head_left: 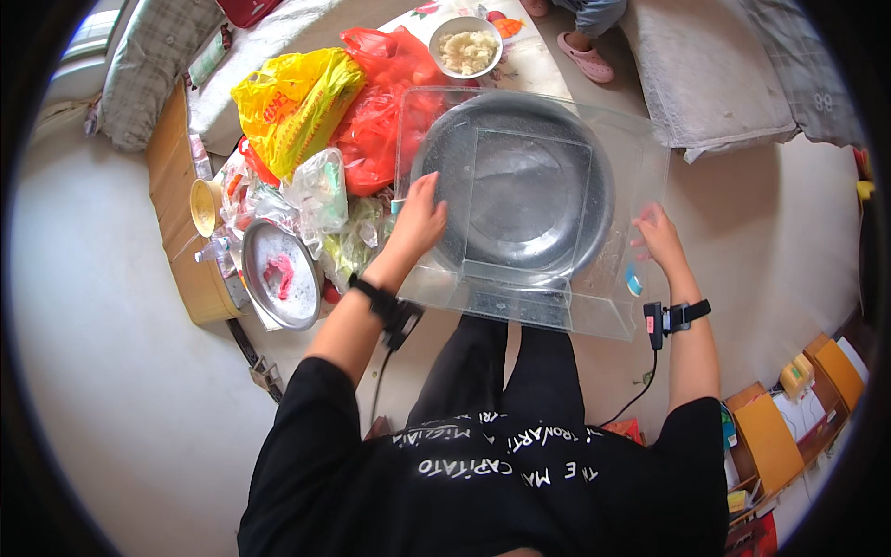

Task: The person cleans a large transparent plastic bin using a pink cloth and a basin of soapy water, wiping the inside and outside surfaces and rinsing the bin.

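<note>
A clear plastic box [529, 299] spans the space before my legs, between my hands. My left hand [421, 217] grips its left side, thumb and fingers on the wall. On the right side my right hand [660, 235] holds the box, its fingers slightly blurred. Teal clips [633, 282] show on the box's sides. Through the clear plastic I see a large round metal basin [515, 188] below. How far the box is above the basin I cannot tell.
Left are a yellow plastic bag [296, 104], red plastic bags [379, 132], clear bags [320, 191] and a metal bowl [282, 313] of sudsy water with a pink cloth. A white bowl of food [468, 47] stands beyond. Another person's foot [585, 59] is near the sofa [703, 76].
</note>
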### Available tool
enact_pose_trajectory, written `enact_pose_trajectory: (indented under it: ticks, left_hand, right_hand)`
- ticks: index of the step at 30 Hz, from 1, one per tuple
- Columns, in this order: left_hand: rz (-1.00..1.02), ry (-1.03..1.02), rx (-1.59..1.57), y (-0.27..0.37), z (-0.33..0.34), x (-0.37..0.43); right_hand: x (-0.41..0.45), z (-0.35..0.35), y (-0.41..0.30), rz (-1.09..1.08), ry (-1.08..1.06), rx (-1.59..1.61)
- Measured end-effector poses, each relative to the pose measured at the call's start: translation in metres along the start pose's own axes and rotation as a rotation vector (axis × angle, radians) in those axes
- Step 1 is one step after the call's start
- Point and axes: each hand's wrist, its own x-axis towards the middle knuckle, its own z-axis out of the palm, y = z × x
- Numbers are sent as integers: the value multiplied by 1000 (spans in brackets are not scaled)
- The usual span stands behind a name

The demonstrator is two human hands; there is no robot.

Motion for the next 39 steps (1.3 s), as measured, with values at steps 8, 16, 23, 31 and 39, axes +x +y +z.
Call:
enact_pose_trajectory:
  ticks: [8, 16, 23, 31, 39]
  left_hand:
    - [-72, 186, 305, -33, 61, 70]
    - [-194, 178, 211, -38, 62, 43]
    - [-155, 181, 196, -30, 64, 49]
    - [-149, 212, 154, -26, 59, 85]
    - [128, -305, 485, 82, 129, 26]
  right_hand:
    - [5, -1, 7, 43, -24, 92]
    - [0, -3, 2, 70, -44, 94]
    - [0, -1, 0, 47, -64, 90]
    - [-3, -2, 2, 12, -43, 75]
    - [-5, 1, -5, 70, -80, 106]
